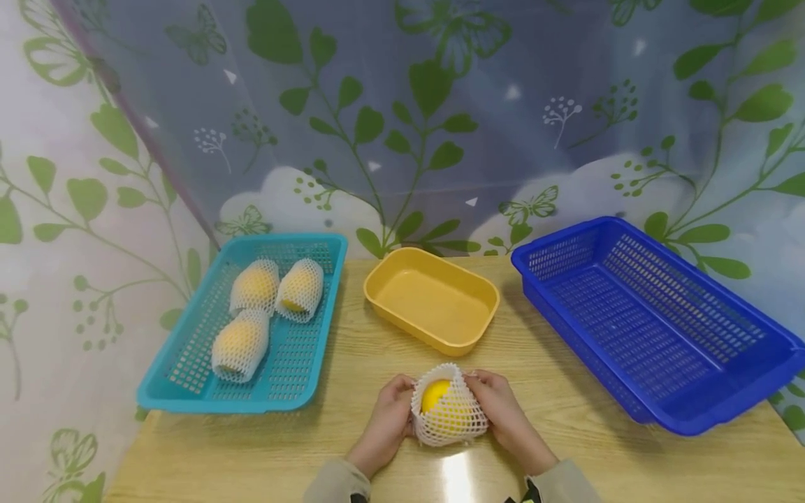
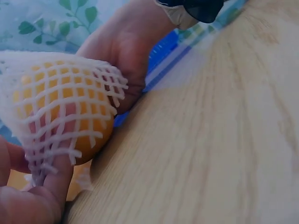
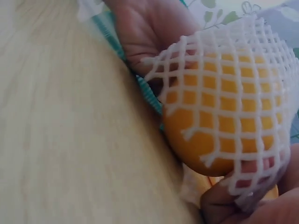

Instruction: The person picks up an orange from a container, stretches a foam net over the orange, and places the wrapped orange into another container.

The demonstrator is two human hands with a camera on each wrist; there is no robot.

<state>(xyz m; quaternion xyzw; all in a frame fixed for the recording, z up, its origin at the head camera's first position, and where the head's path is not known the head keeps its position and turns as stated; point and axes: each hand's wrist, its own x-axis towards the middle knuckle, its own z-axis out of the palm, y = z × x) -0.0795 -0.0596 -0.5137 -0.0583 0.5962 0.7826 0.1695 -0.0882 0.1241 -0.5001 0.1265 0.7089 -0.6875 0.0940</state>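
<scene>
A round yellow-orange fruit (image 1: 435,395) sits partly inside a white foam net (image 1: 458,418) at the table's front middle. My left hand (image 1: 391,421) pinches the net's edge on the left side. On the opposite side my right hand (image 1: 504,417) pinches the other edge, so the net is stretched between them. Seen from the left wrist, some left fingers (image 2: 63,161) lie behind the mesh, against the fruit. From the right wrist, the fruit's bare lower part (image 3: 196,149) pokes out of the net's open end, close to the wooden tabletop.
At the left, a teal basket (image 1: 220,404) holds three net-wrapped yellow fruits (image 1: 240,347). A shallow yellow tray (image 1: 434,304) stands just beyond my hands. On the right is a large blue basket (image 1: 629,335). A leaf-patterned curtain (image 1: 377,126) hangs behind the wooden table (image 1: 352,349).
</scene>
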